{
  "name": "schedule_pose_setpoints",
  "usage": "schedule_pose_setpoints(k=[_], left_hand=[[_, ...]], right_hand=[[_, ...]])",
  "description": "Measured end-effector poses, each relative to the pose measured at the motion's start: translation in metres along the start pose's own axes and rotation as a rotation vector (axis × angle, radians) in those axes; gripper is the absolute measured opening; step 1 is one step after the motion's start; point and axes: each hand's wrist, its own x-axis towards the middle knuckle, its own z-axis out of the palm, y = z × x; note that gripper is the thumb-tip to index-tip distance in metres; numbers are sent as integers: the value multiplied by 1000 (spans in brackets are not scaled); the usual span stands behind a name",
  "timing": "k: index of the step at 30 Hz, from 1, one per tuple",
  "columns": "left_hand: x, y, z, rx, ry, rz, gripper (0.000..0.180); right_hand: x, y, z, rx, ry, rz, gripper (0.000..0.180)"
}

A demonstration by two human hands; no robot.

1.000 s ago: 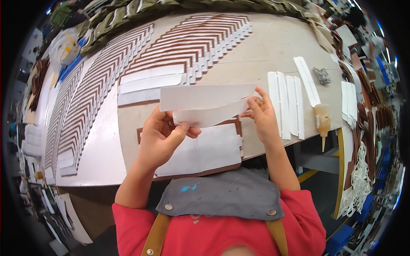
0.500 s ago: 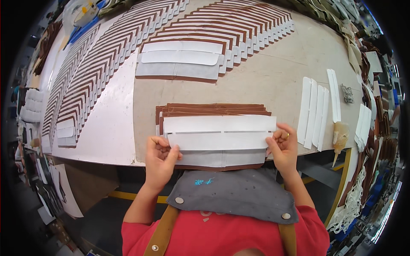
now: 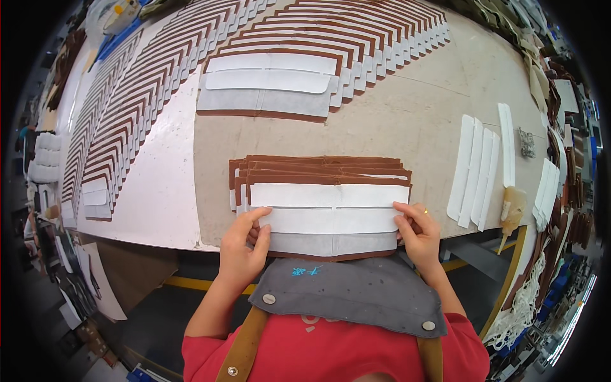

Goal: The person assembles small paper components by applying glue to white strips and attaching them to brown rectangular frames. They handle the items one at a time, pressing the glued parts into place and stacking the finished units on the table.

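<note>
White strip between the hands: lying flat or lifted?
Flat. The white strip lies along the brown stack, left hand and right hand pressing its ends.

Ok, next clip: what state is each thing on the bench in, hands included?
Left hand: fingers pressing the white strip's left end.
Right hand: fingers pressing its right end.
White strip: lying flat on the top brown piece.
Brown stack: piled, edges staggered.
Loose strips: lying side by side, untouched.
Glue brush: lying at the bench edge.
Finished pieces: fanned in overlapping rows.
</note>
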Motion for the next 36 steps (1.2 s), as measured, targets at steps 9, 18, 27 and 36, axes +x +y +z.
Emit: schedule_pose_setpoints(k=[9,18,27,36], left_hand=[[5,4,-3,81,-24,41,33],[6,7,-4,89,-31,17,34],[7,11,-2,318,-31,69,35],[6,8,2,415,-15,122,35]], right_hand=[[2,-4,3,-202,33,-21,23],[2,0,2,-259,39,-74,23],[5,-6,1,-343,4,-180,27],[6,-9,2,-316,16,-177,32]])
